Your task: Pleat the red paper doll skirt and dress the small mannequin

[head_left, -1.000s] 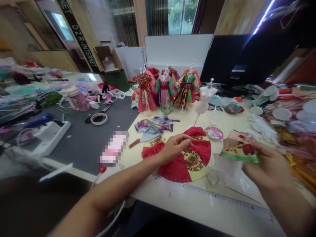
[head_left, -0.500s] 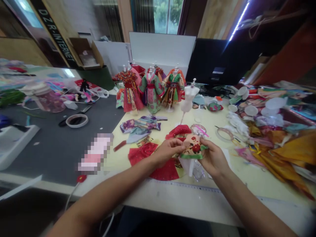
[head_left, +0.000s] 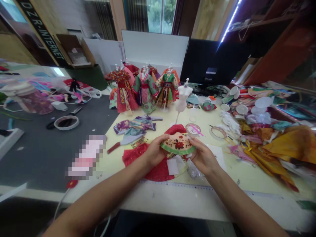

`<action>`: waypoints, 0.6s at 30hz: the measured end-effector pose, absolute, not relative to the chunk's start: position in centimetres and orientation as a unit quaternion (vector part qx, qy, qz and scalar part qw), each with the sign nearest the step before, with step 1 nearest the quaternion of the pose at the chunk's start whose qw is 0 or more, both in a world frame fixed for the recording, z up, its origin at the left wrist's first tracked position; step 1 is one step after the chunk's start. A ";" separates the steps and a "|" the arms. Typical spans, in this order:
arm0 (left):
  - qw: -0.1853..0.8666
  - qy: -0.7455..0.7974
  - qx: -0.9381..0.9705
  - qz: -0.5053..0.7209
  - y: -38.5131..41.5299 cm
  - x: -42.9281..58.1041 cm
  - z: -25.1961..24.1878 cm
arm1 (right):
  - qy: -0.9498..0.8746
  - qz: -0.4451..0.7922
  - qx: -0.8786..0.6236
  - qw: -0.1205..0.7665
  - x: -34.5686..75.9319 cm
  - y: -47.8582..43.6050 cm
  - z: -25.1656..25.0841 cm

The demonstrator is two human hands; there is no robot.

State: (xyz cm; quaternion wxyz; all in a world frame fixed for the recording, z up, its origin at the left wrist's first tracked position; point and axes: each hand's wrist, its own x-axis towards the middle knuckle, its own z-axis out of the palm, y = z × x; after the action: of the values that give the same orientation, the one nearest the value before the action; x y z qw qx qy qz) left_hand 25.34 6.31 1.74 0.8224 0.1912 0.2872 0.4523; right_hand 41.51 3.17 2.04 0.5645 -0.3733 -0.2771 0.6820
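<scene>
Both my hands hold up a small cream doll garment [head_left: 178, 144] with red flowers and a green hem. My left hand [head_left: 153, 152] pinches its left edge, and my right hand [head_left: 202, 157] grips its right edge. White paper pieces [head_left: 174, 164] hang just under it. Beneath my hands a red circular doll skirt [head_left: 138, 153] with a gold patterned panel lies flat on the yellow table [head_left: 247, 171].
Three dressed doll mannequins [head_left: 145, 89] and a bare white mannequin [head_left: 182, 98] stand at the back. Folded doll clothes [head_left: 134, 126], a tape roll [head_left: 217, 132] and a small round dish [head_left: 193, 129] lie nearby. Fabric scraps [head_left: 278, 144] pile up at right. A grey mat [head_left: 49, 144] with a tape roll [head_left: 66, 122] lies left.
My right hand brought the flowered garment in from the right to the middle. My left hand left the red skirt and took hold of the garment's other edge.
</scene>
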 end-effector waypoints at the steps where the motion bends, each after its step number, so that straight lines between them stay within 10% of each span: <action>1: 0.829 0.285 0.178 0.447 6.4 25.3 1.8 | -0.276 0.683 -0.374 0.564 41.5 3.2 1.9; 18: 0.835 0.249 0.153 0.466 7.1 23.2 1.3 | -0.444 0.555 -0.414 0.568 41.5 2.9 -0.3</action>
State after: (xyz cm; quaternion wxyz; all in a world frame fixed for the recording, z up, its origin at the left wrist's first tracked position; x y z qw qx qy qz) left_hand 23.17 7.06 1.26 0.8351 0.1533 0.2487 0.4661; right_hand 41.46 2.89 -0.26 0.5679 -0.4145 -0.4444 0.5552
